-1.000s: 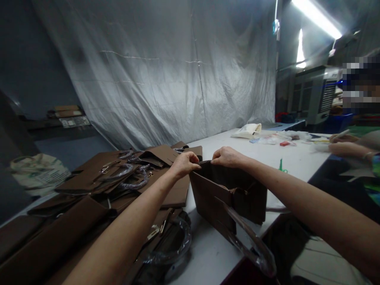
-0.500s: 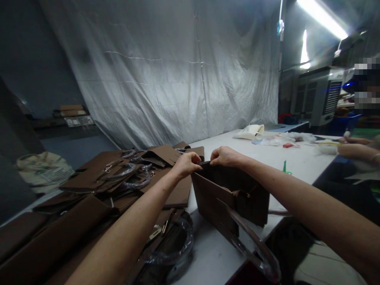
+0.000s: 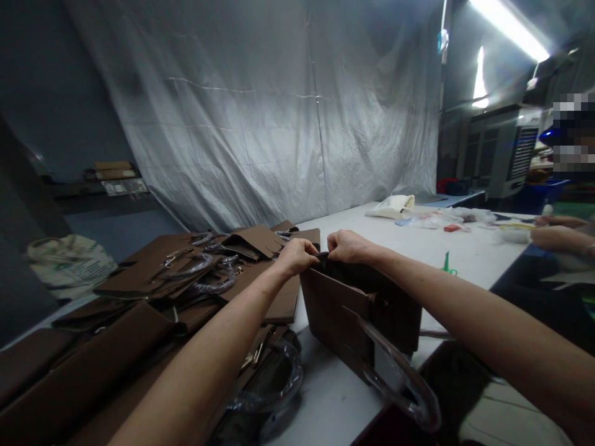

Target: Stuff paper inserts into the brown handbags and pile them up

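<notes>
A brown handbag (image 3: 337, 316) stands upright on the white table, its top open towards me. One plastic-wrapped handle (image 3: 406, 378) hangs down over its near side. At the bag's far top corner my left hand (image 3: 300, 255) pinches the dark edge between thumb and fingers. My right hand (image 3: 348, 246) is closed on the same rim, a short way to the right. The bit of edge between the two hands is dark and partly hidden by the fingers. Inside, the bag looks dark.
Many brown handbags (image 3: 139, 359) lie piled on the left. Green scissors (image 3: 447, 265), plastic bags (image 3: 441, 217) and a cream cloth piece (image 3: 393, 206) lie on the white table (image 3: 400, 241). A co-worker's hands (image 3: 562, 235) show at the right. Silver sheeting (image 3: 279, 124) hangs behind.
Both hands stay at the bag's far top corner with only slight shifts. My right hand has curled a little more, and the dark edge between them has moved slightly.
</notes>
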The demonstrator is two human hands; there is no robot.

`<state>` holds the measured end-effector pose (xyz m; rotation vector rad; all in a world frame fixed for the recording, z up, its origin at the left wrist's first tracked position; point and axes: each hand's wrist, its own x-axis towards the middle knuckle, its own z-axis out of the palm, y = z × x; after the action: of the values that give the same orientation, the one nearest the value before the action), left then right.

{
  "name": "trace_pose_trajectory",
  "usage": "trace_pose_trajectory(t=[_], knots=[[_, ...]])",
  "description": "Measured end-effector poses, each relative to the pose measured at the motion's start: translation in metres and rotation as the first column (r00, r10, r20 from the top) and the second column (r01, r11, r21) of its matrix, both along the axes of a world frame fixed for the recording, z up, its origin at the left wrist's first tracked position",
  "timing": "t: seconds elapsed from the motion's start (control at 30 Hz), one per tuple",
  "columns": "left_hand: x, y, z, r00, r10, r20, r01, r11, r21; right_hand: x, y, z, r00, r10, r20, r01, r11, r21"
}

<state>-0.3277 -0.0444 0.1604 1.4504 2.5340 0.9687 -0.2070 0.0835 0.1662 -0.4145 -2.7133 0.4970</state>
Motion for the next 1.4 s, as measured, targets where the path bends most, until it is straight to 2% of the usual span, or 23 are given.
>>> trace_pose_trajectory(t=[0.17, 0.33, 0.43, 0.57, 0.67, 0.87, 0.97, 1.1, 1.27, 1.4], knots=[[-0.001, 0.000, 0.000, 1.000, -0.013, 0.003, 0.013, 1.000, 0.007, 0.001, 0.002, -0.002, 1.000, 0.009, -0.005, -0.009, 0.994, -0.106], [-0.004, -0.001, 0.000, 0.997, -0.056, 0.047, 0.055, 0.998, 0.011, 0.001, 0.001, 0.001, 0.994, 0.113, 0.010, -0.110, 0.983, -0.149], [-0.003, -0.008, 0.004, 0.984, -0.085, 0.154, 0.091, 0.995, -0.032, -0.002, 0.001, 0.000, 0.996, 0.094, 0.011, -0.092, 0.989, -0.116], [0.001, -0.018, 0.009, 0.984, -0.004, 0.176, 0.026, 0.992, -0.123, -0.006, 0.003, -0.003, 0.998, 0.067, -0.006, -0.067, 0.996, -0.055], [0.003, -0.021, 0.011, 0.985, 0.017, 0.173, 0.003, 0.994, -0.111, -0.007, 0.003, -0.004, 0.998, 0.060, -0.013, -0.060, 0.998, -0.022], [-0.002, -0.023, 0.007, 0.971, -0.023, 0.237, 0.037, 0.998, -0.055, -0.008, -0.001, -0.004, 1.000, 0.025, -0.005, -0.025, 0.999, 0.048], [-0.006, -0.022, 0.004, 0.978, -0.018, 0.208, 0.028, 0.999, -0.043, -0.007, -0.003, -0.004, 0.999, 0.040, -0.002, -0.040, 0.997, 0.071], [-0.008, -0.019, 0.001, 0.999, 0.020, 0.050, -0.017, 0.998, -0.055, -0.006, -0.004, -0.006, 0.998, 0.054, -0.025, -0.052, 0.997, 0.059], [-0.010, -0.018, 0.001, 0.998, 0.019, -0.065, -0.024, 0.997, -0.069, -0.011, -0.004, -0.008, 0.976, 0.209, -0.061, -0.208, 0.978, 0.031], [-0.010, -0.019, 0.000, 0.998, 0.010, -0.069, -0.016, 0.996, -0.083, -0.016, -0.009, -0.007, 0.989, 0.141, -0.052, -0.133, 0.981, 0.145]])
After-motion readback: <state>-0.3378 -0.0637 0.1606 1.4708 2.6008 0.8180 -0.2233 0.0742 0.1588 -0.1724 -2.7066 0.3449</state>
